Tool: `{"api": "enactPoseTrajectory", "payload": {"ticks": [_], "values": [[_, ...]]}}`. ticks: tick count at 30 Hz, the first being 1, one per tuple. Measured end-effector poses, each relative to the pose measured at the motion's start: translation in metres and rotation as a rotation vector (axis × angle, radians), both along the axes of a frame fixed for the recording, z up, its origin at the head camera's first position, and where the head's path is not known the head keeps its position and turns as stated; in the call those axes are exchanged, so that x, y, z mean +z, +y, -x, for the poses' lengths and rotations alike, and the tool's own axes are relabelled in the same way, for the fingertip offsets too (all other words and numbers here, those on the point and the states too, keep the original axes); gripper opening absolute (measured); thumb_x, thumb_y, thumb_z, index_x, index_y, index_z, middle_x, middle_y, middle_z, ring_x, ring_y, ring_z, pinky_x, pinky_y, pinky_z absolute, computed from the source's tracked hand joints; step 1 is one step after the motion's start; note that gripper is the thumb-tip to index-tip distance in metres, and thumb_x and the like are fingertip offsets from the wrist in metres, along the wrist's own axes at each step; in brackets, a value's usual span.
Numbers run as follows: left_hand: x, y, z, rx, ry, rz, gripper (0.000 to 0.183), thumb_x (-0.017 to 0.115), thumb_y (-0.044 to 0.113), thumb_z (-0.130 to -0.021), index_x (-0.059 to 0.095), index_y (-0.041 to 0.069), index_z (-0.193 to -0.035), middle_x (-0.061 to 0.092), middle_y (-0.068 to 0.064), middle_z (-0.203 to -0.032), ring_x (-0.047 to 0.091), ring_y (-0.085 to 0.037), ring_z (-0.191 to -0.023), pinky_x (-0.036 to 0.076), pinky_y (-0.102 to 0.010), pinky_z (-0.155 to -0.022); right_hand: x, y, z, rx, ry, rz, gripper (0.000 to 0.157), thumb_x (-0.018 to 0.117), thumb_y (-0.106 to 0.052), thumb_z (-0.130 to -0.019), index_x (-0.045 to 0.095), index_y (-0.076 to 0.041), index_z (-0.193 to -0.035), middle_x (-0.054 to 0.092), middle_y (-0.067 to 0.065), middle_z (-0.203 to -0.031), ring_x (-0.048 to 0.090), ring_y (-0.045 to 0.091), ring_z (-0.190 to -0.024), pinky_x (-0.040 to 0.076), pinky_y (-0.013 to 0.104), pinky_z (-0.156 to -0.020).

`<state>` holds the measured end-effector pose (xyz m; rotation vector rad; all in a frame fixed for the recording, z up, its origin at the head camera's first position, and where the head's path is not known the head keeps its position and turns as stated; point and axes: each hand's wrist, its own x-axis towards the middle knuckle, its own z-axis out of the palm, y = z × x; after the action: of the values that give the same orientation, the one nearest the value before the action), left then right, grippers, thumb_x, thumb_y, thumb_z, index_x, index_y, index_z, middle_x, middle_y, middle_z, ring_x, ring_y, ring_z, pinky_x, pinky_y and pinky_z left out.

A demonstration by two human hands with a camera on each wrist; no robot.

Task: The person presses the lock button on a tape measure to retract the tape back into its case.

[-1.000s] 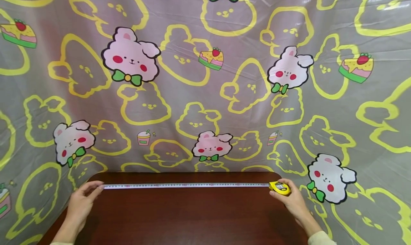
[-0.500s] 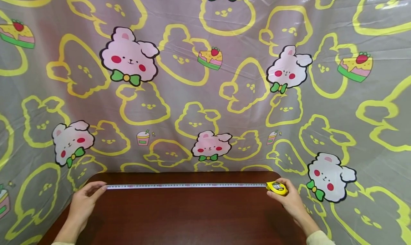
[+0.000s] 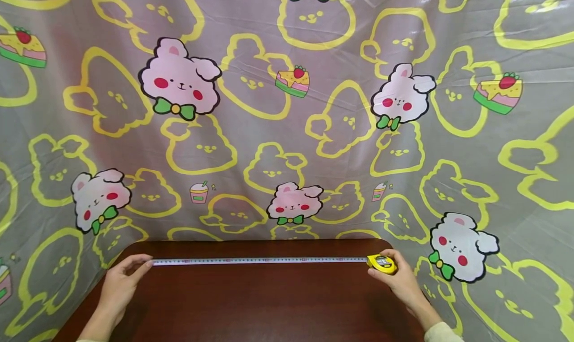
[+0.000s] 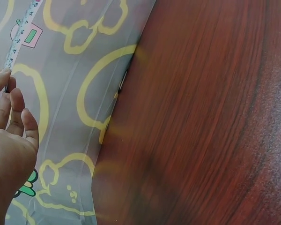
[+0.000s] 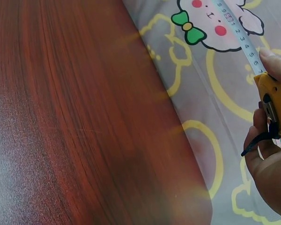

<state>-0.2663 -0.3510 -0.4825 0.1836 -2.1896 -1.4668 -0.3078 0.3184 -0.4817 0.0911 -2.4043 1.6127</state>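
A yellow tape measure [image 3: 382,263] is held in my right hand [image 3: 402,278], thumb on the near side and fingers round the far side. Its white blade [image 3: 260,260] stretches nearly level to the left above the table. My left hand [image 3: 120,284] pinches the blade's free end between thumb and fingertips, which cover the tip. In the left wrist view the blade [image 4: 19,35] runs up from the pinching fingers [image 4: 1,79]. The right wrist view shows the yellow case [image 5: 277,96] in the right hand, with a dark wrist strap [image 5: 256,142] hanging from it.
Below both hands lies a dark red-brown wooden table [image 3: 260,307] with rounded far corners. A grey curtain [image 3: 251,127] printed with yellow outlines and white rabbit heads hangs behind the table and along both sides.
The hands have come closer together: the left has moved slightly right, the right with the tape measure slightly left. The stretch of blade between them is shorter.
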Motion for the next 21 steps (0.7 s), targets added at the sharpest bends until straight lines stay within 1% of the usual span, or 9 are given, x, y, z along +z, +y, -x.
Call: {"api": "enactPoseTrajectory", "payload": {"ticks": [7,13,16,21], "values": [[0.001,0.005,0.001,-0.013,-0.026,0.014,0.037,0.074,0.03,-0.099,0.069,-0.003,-0.116,0.068,0.016,-0.096,0.058,0.0,-0.089,0.046,-0.019,-0.072,-0.002,-0.004,0.001,0.016,0.028,-0.003,0.063,0.088,-0.015,-0.085,0.048,-0.004,-0.132,0.052,0.017,-0.125,0.056,0.023,-0.099,0.052,0.026,-0.077],[0.0,0.009,0.002,-0.029,-0.002,0.012,0.036,0.075,0.024,-0.099,0.068,-0.006,-0.118,0.069,0.017,-0.094,0.059,0.0,-0.087,0.046,-0.019,-0.072,-0.002,-0.009,0.0,0.024,0.029,-0.007,0.063,0.088,-0.013,-0.085,0.048,-0.004,-0.132,0.052,0.017,-0.123,0.056,0.023,-0.098,0.052,0.026,-0.077],[-0.001,0.011,0.003,-0.038,0.013,-0.001,0.033,0.076,0.022,-0.098,0.069,-0.005,-0.115,0.07,0.015,-0.094,0.06,0.0,-0.087,0.046,-0.019,-0.072,-0.001,-0.011,0.0,0.024,0.031,0.003,0.062,0.088,-0.013,-0.084,0.048,-0.004,-0.131,0.052,0.017,-0.122,0.057,0.023,-0.097,0.052,0.027,-0.077],[0.0,0.013,0.003,-0.043,0.012,-0.008,0.03,0.076,0.022,-0.097,0.071,-0.003,-0.113,0.069,0.015,-0.094,0.06,-0.001,-0.088,0.045,-0.018,-0.073,-0.002,-0.017,0.0,0.034,0.041,0.014,0.06,0.089,-0.011,-0.083,0.049,-0.004,-0.128,0.053,0.017,-0.118,0.058,0.024,-0.095,0.053,0.027,-0.075]]}}
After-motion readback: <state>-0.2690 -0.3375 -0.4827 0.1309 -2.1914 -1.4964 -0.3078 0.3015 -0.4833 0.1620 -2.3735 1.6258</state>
